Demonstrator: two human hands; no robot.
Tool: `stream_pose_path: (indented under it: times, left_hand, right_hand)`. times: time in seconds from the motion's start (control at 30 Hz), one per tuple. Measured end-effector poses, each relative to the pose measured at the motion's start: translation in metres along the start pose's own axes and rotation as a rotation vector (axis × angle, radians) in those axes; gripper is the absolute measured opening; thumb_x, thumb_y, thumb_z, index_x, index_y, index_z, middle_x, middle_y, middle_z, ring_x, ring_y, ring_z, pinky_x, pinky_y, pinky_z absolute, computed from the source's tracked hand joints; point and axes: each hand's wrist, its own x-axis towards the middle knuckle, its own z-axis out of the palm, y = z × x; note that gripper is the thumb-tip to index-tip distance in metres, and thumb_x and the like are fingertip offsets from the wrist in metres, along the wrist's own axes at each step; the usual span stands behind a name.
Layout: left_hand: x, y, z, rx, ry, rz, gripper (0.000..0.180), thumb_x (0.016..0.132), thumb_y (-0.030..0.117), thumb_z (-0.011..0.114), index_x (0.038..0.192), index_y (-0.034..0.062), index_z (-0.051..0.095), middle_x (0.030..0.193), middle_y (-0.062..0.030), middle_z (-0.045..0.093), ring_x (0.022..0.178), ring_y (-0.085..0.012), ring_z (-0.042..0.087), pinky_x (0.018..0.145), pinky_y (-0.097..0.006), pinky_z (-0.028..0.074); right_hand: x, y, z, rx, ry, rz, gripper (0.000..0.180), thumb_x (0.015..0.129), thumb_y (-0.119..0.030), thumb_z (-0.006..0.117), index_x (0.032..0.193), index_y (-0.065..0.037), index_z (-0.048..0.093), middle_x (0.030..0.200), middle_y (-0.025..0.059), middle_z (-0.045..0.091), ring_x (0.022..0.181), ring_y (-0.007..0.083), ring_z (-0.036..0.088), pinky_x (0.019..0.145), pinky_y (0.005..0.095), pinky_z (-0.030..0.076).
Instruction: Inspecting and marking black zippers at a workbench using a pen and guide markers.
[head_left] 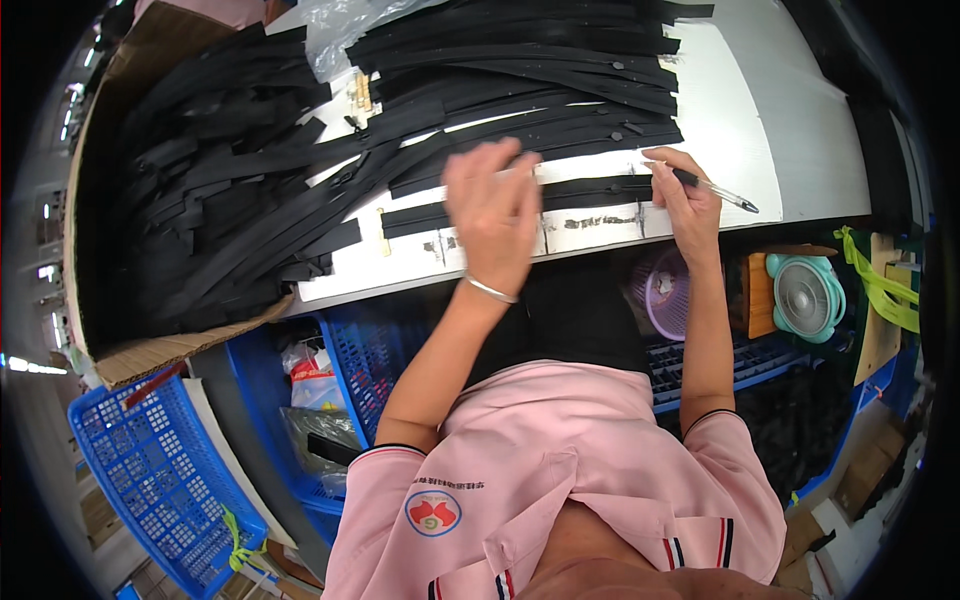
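Observation:
My left hand hovers with spread fingers over the near edge of a white table, just above a long black strip that lies across the table. A silver bangle is on that wrist. My right hand rests on the right end of the same strip and grips a pen whose tip points right. Many more black strips lie piled behind the hands.
A cardboard box full of black strips stands at the left. Blue plastic baskets sit below the table at left. A purple fan and a teal fan lie under the right side. Clear plastic wrap lies at the back.

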Motion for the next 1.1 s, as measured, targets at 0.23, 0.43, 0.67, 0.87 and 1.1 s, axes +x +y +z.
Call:
stream_pose_path:
  times: [0.23,0.43,0.67,0.87,1.1]
  left_hand:
    - [0.016,-0.092,-0.053,0.369,0.009,-0.163,0.022,0.086,0.008,0.076,0.108,0.0105,0.076,0.126,-0.0067,0.067,0.122,-0.0311,0.056,0.105,-0.042,0.043]
    - [0.018,-0.058,-0.056,0.109,0.1,-0.149,0.019,0.085,0.001,0.074,0.103,0.0084,0.076,0.113,-0.0067,0.072,0.108,-0.0285,0.065,0.097,-0.039,0.048]
    - [-0.021,0.002,-0.005,-0.024,-0.313,0.083,0.035,0.087,0.011,0.076,0.121,0.0004,0.072,0.13,-0.013,0.068,0.125,-0.0336,0.06,0.11,-0.047,0.043]
    - [-0.025,0.009,0.0,-0.028,-0.37,0.092,0.045,0.091,0.017,0.074,0.132,-0.0001,0.066,0.14,-0.014,0.063,0.136,-0.0355,0.052,0.117,-0.05,0.036]
    - [-0.035,0.01,-0.019,-0.007,-0.498,0.054,0.068,0.091,0.025,0.075,0.151,0.0053,0.049,0.158,-0.0126,0.047,0.15,-0.0372,0.036,0.123,-0.055,0.023]
  right_hand:
    - [0.006,-0.006,0.017,-0.501,-0.043,-0.109,0.025,0.083,-0.018,0.085,0.101,-0.008,0.071,0.082,-0.0006,0.065,0.068,0.0084,0.06,0.059,0.0241,0.047]
    - [0.033,0.007,0.031,-0.865,0.077,-0.358,0.036,0.081,-0.028,0.086,0.106,-0.011,0.065,0.096,-0.0011,0.069,0.068,0.0181,0.067,0.059,0.0291,0.051]
    - [0.035,0.0,0.041,-0.682,0.205,-0.237,0.029,0.086,-0.018,0.083,0.107,-0.008,0.066,0.093,0.0036,0.07,0.069,0.02,0.066,0.062,0.0306,0.053]
    - [-0.037,-0.022,0.045,-0.639,0.09,-0.385,0.032,0.083,-0.007,0.08,0.113,-0.005,0.07,0.107,0.0098,0.074,0.098,0.0282,0.07,0.085,0.0368,0.053]
    - [-0.058,-0.004,0.018,-1.043,-0.003,-0.512,0.048,0.084,-0.022,0.082,0.126,-0.007,0.065,0.129,0.0075,0.07,0.125,0.0263,0.061,0.113,0.046,0.04]
